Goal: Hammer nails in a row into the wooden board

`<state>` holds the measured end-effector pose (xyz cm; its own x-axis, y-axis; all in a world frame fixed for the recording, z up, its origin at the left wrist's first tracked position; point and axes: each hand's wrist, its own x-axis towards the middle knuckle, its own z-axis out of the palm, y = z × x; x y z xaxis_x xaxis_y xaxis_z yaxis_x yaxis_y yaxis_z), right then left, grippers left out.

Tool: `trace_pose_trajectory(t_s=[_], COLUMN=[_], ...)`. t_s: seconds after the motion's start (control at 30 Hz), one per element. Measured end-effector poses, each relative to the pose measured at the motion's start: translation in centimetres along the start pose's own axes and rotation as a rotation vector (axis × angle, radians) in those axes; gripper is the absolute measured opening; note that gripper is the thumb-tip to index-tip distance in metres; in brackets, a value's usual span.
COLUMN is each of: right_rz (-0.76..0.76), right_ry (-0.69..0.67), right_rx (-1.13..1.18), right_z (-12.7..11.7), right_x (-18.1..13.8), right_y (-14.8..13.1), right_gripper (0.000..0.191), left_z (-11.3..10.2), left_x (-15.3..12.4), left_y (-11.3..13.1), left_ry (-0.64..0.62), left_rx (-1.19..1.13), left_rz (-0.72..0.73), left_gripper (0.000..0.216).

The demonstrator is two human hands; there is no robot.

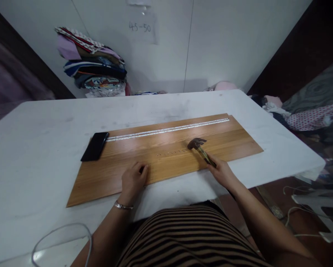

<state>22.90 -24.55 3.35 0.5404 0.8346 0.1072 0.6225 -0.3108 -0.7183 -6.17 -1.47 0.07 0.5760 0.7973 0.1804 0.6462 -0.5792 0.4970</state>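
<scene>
My right hand [222, 173] is closed around the handle of a claw hammer [202, 150]. The hammer's dark metal head is over the wooden board [233, 139], beside a short row of small marks or bits [170, 152] too tiny to make out. Close to the board's front edge rests my left hand [134, 180], its fingers curled in; whatever the fist may hold is hidden. Two thin silvery strips [166, 130] run side by side along the far part of the board. A black phone [95, 146] lies across the board's left end.
Under the board is a table with a white cover [30, 148]. Folded clothes [95, 63] are stacked beyond its far left edge, against the wall. A grey cable [61, 227] loops at the near left. On the right are a white plastic stool [319, 207] and spotted cloth [313, 115].
</scene>
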Motion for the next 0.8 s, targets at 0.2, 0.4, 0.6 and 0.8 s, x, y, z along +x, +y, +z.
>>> trace_pose_trajectory(t_s=[0.2, 0.4, 0.6, 0.8], right_rz=[-0.003, 0.002, -0.004, -0.022], right_ry=[-0.008, -0.017, -0.002, -0.007], right_rx=[0.012, 0.023, 0.023, 0.040], right_z=[-0.06, -0.02, -0.04, 0.08], right_x=[-0.14, -0.16, -0.12, -0.12], right_y=[-0.19, -0.36, -0.28, -0.05], right_gripper=[0.055, 0.055, 0.055, 0.055], left_z=[-0.07, 0.12, 0.05, 0.14], left_x=[0.00, 0.03, 0.08, 0.05], left_y=[0.12, -0.16, -0.12, -0.19], left_ry=[0.002, -0.005, 0.002, 0.000], left_rx=[-0.025, -0.018, -0.014, -0.009], left_rz=[-0.016, -0.003, 0.002, 0.009], left_gripper=[0.028, 0.029, 0.031, 0.031])
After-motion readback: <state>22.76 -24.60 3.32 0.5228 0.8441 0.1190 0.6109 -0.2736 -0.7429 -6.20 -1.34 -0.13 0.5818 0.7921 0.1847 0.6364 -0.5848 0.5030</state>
